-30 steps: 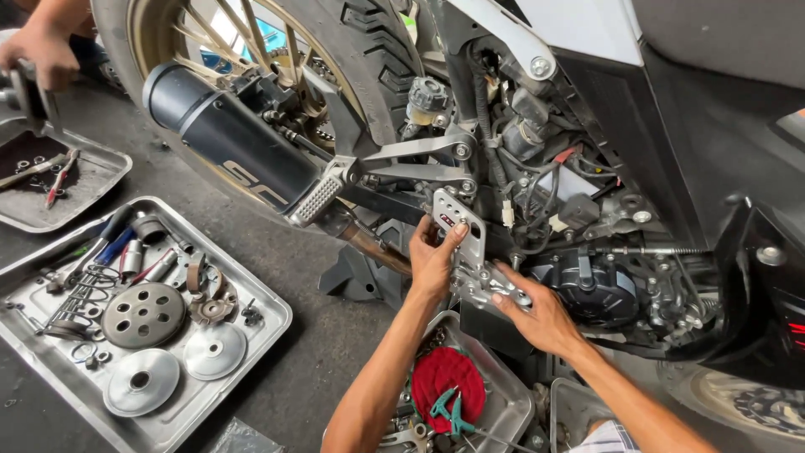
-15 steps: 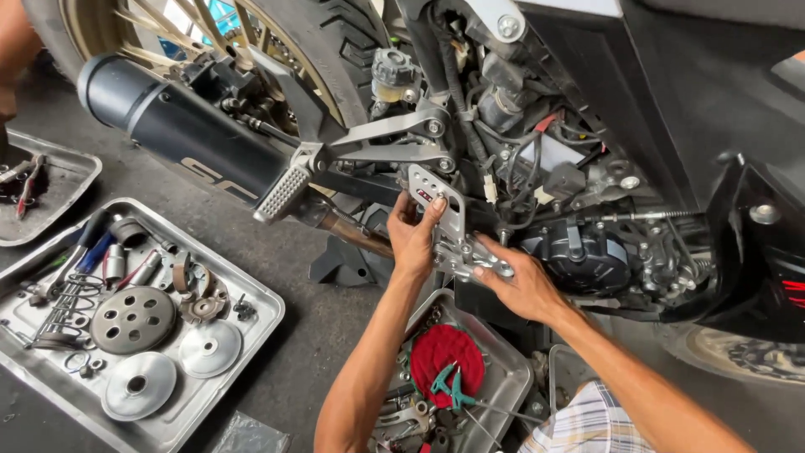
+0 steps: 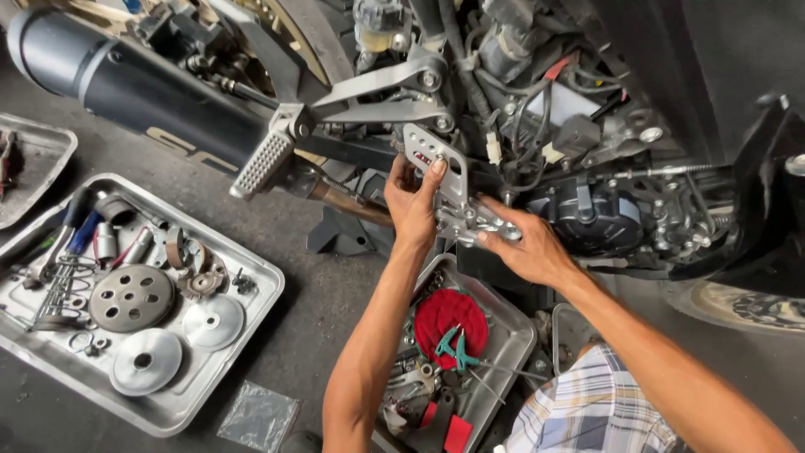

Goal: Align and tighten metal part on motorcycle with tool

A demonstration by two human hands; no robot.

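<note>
My left hand [image 3: 412, 201] grips the upper part of a silver metal bracket plate [image 3: 444, 172] on the side of a motorcycle, thumb and fingers wrapped round its edge. My right hand [image 3: 530, 247] holds the bracket's lower end, fingers pressed on its bolts, just in front of the black engine cover [image 3: 591, 220]. The silver footpeg [image 3: 262, 164] and its arm stick out to the left of the bracket. Below my hands a metal tray [image 3: 511, 335] holds a red cloth [image 3: 450, 315] and green-handled pliers [image 3: 453, 344].
A black exhaust pipe [image 3: 126, 80] runs across the upper left. On the concrete floor to the left, a large steel tray [image 3: 251, 315] holds clutch discs, sockets and small parts. Another tray [image 3: 50, 155] sits at the far left edge. A clear plastic bag [image 3: 258, 415] lies nearby.
The camera has moved closer and lower toward the bracket. Both hands stay on the bracket, shifting only slightly. The other person's hand at the top left has left the view.
</note>
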